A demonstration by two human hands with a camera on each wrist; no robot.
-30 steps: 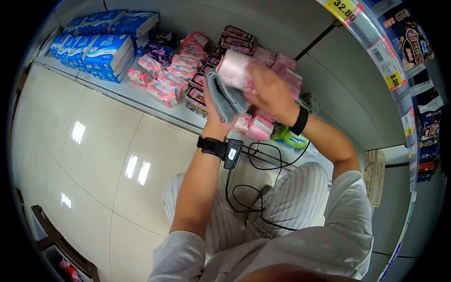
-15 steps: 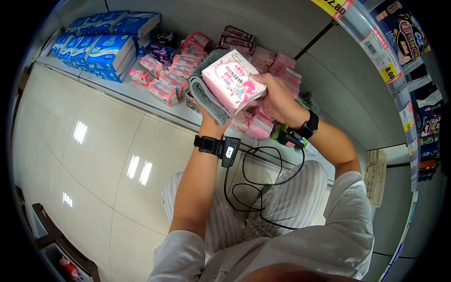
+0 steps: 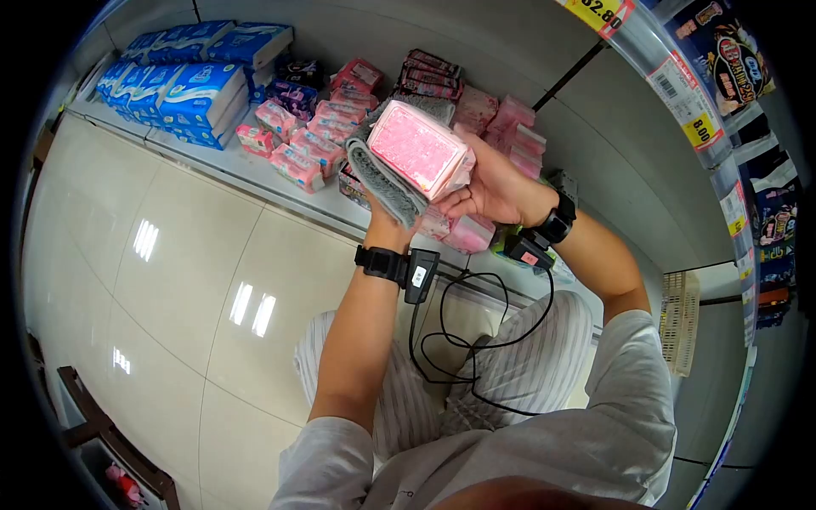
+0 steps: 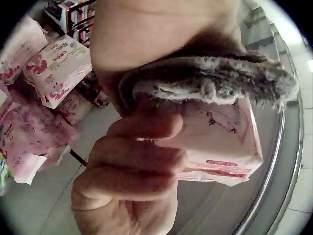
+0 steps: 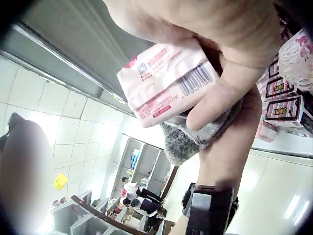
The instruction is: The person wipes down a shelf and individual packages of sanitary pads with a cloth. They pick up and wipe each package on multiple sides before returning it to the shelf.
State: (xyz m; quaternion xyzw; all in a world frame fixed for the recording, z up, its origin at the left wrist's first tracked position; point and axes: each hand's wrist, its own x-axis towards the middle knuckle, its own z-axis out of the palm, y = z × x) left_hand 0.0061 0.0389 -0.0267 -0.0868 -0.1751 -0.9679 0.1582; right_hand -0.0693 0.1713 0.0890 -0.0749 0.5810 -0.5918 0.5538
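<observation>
A pink-and-white package [image 3: 416,146] is held up in front of the shelf, its pink patterned face upward. My left hand [image 3: 389,214] holds a folded grey cloth [image 3: 381,183] against the package's left side; its fingers are mostly hidden under the cloth. My right hand [image 3: 497,177] grips the package's right end. In the right wrist view, a digit of the right hand [image 5: 227,73] lies across the package [image 5: 166,81] beside a barcode, with the cloth [image 5: 183,142] behind. The left wrist view shows curled fingers [image 4: 142,156] against the package [image 4: 225,142], below the cloth [image 4: 210,81].
Blue packs [image 3: 200,95] stand at the shelf's left end; pink packs [image 3: 316,151] lie in rows behind the hands. A black cable [image 3: 442,333] loops from the wrist devices over the knees. Price tags [image 3: 680,89] line a rail at the right. A cream basket [image 3: 678,323] stands at the right.
The package has turned from its printed face to its pink patterned face. The right hand has shifted lower round its end, while the left hand stays under the cloth.
</observation>
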